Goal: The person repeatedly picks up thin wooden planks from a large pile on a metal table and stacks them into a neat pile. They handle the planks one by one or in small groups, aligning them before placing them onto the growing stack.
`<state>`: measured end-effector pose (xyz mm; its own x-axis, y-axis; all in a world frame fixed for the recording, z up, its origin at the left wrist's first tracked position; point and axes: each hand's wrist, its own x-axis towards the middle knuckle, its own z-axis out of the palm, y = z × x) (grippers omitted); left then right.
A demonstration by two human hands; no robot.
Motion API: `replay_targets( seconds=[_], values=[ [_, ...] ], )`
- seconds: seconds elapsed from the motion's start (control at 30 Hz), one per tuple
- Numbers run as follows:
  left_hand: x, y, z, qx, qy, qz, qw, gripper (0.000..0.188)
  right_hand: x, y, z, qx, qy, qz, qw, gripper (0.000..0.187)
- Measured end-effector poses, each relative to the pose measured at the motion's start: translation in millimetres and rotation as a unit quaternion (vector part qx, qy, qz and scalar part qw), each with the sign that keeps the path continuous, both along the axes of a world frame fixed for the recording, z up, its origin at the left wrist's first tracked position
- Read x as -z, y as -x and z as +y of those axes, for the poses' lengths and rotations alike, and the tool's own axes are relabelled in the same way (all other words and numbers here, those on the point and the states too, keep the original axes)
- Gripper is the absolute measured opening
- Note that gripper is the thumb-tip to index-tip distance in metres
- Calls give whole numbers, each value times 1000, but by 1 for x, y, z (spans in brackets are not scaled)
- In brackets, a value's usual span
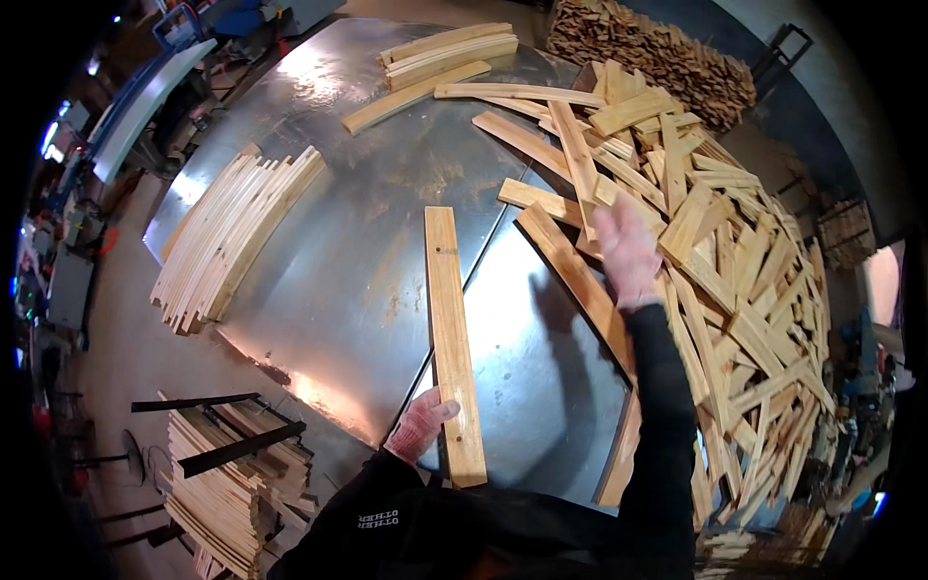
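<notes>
In the head view, your left hand [422,425] grips the long, flat, pale-brown wooden plank [449,329] near its closer end, thumb on top, probably to steady it above the tabletop. Your right hand [626,249] is blurred at the jumbled heap of brown wooden planks [725,280]; whether its fingers are open or closed, I cannot tell. The neat row of pale wooden strips [242,237] likely lies apart to avoid mixing. The shiny grey metal tabletop [367,232] is stained and seamed; a stack of short wood pieces [648,63] stands beyond.

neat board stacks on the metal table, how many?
2: one left stack, at the left end of the table; one far stack, near its far edge.
</notes>
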<state>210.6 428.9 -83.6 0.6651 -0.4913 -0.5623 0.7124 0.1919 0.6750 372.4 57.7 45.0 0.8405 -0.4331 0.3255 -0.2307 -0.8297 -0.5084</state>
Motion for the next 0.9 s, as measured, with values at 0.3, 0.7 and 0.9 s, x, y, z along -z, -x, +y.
replay_targets(
  seconds=[0.3, 0.7, 0.9],
  values=[
    [31, -131, 28, 325, -216, -396, 831, 34, 17, -184, -239, 34, 148, 233, 960, 68],
    [-40, -678, -294, 121, -608, -669, 411, 71, 103, -315, -277, -6, 135, 275, 952, 56],
    [56, -683, -371, 82, -540, -705, 453, 89, 133, -302, -319, -28, 129, 287, 949, 68]
  ],
)
